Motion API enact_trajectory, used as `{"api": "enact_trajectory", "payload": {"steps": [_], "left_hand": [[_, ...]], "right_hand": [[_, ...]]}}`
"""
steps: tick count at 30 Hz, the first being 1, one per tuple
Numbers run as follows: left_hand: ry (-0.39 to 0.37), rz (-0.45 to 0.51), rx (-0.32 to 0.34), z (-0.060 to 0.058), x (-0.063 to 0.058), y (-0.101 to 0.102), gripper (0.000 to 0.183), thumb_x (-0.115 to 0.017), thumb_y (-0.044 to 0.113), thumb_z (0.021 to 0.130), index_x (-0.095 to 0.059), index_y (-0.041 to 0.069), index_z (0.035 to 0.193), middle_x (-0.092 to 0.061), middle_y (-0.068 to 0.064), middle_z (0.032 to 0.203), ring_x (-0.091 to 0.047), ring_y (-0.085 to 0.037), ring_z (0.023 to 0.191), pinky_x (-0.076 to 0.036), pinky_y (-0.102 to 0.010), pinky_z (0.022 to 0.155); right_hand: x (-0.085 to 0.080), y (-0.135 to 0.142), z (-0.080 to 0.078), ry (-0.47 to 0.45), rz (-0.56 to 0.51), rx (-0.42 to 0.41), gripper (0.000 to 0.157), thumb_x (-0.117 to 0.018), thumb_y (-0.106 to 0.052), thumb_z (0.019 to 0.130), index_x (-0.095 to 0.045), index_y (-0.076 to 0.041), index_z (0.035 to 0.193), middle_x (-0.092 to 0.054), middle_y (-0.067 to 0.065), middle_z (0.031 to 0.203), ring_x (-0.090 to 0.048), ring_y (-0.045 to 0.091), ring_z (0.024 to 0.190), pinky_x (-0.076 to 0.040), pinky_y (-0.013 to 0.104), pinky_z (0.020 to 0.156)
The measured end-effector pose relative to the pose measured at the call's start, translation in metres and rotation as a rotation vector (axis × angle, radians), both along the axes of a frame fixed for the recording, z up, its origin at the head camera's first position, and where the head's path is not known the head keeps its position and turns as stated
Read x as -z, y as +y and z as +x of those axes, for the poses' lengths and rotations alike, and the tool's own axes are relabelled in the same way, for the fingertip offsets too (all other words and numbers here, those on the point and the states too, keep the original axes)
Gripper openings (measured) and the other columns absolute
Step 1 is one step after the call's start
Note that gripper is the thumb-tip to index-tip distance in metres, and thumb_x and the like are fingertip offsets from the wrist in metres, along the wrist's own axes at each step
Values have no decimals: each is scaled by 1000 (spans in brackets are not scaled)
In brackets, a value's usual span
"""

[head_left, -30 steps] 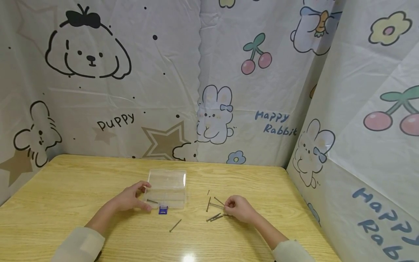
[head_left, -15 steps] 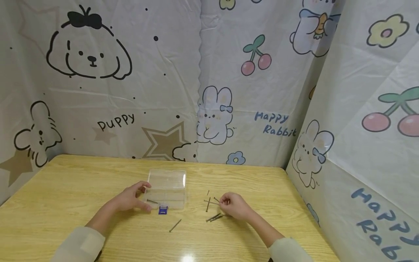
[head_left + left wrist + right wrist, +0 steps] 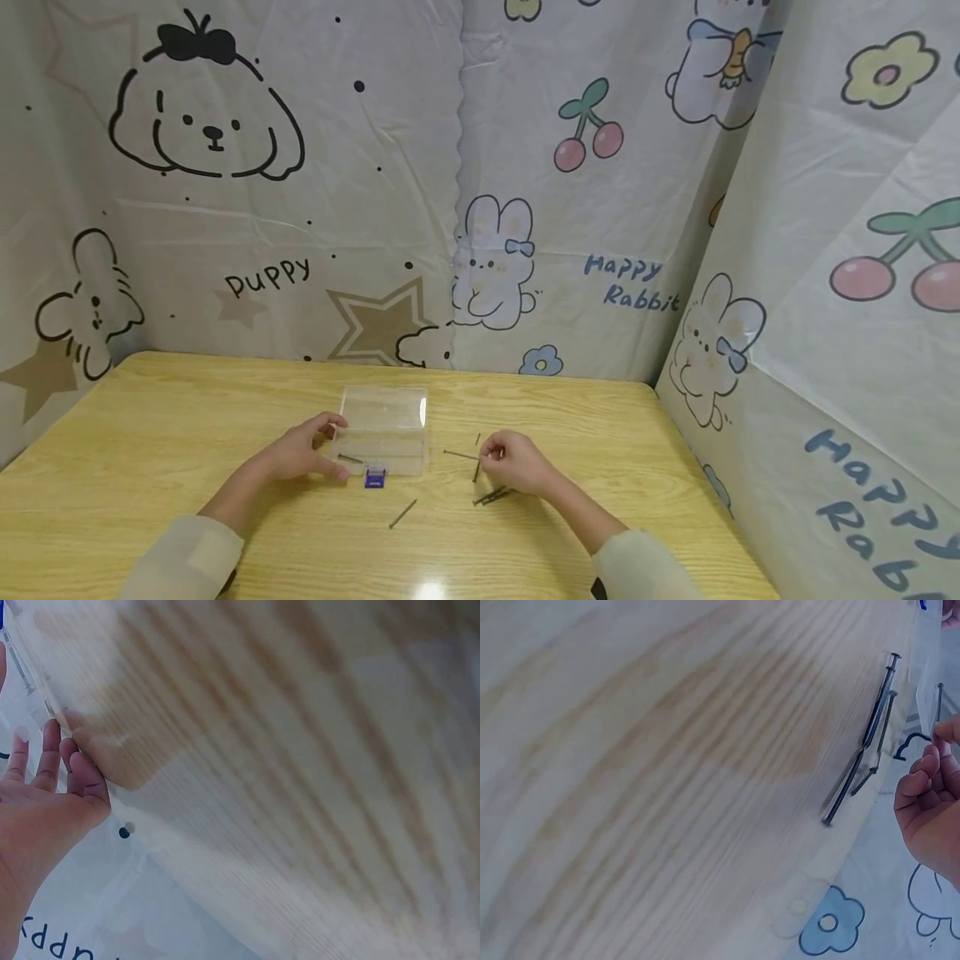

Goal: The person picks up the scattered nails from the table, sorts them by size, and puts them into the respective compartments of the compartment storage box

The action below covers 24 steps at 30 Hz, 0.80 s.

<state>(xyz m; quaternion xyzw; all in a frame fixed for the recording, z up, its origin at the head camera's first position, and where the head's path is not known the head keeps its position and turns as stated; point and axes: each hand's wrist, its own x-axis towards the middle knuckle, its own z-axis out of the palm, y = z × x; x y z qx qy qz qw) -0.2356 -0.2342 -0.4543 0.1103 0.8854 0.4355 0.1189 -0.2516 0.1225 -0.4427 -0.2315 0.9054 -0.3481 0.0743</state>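
A clear plastic box [image 3: 405,460] with a blue latch [image 3: 375,478] lies with its lid [image 3: 384,408] raised at the back. One nail [image 3: 350,458] rests inside, at the front left. My left hand [image 3: 303,452] holds the box's left side, thumb at the front corner and fingers farther back. Right of the box, my right hand [image 3: 517,460] pinches a long nail [image 3: 461,455] by one end, its head pointing left toward the box. Beneath and beside that hand lie several nails [image 3: 489,497], also seen as dark nails [image 3: 877,712] in the right wrist view.
A single nail [image 3: 402,513] lies in front of the box. A tiny nail [image 3: 477,438] sits behind the right hand. The wood-grain table [image 3: 225,400] meets a printed cloth [image 3: 375,217] at the back and sides.
My right hand has moved left toward the box, carrying the long nail it pinches away from the other nails. The left hand has stayed at the box.
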Motion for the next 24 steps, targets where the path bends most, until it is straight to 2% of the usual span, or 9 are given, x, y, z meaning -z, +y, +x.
{"api": "enact_trajectory", "payload": {"steps": [4,11,24], "left_hand": [[6,-3,-2,-1,0,0,78,-79,32,61,-37,10,124,-41,-18,119,-39,-40,113,-36,-49,87],[5,-6,-1,0,-1,0,77,-78,32,62,-38,10,124,-41,-17,118,-41,-36,110,-39,-44,83],[7,6,7,3,-4,2,77,-79,29,62,-37,9,123,-41,-18,116,-41,-37,109,-35,-49,87]], "right_hand": [[-3,-10,-1,6,-6,-15,9,-54,-17,84,-60,-11,84,-52,-3,75,-44,7,64,-40,19,56],[-3,-29,-3,26,-24,-45,8,-56,-15,82,-62,-9,83,-50,-2,74,-42,7,61,-38,19,54],[0,-59,-5,18,-52,-73,7,-57,-14,81,-63,-10,81,-50,-5,69,-42,4,58,-39,17,54]]}}
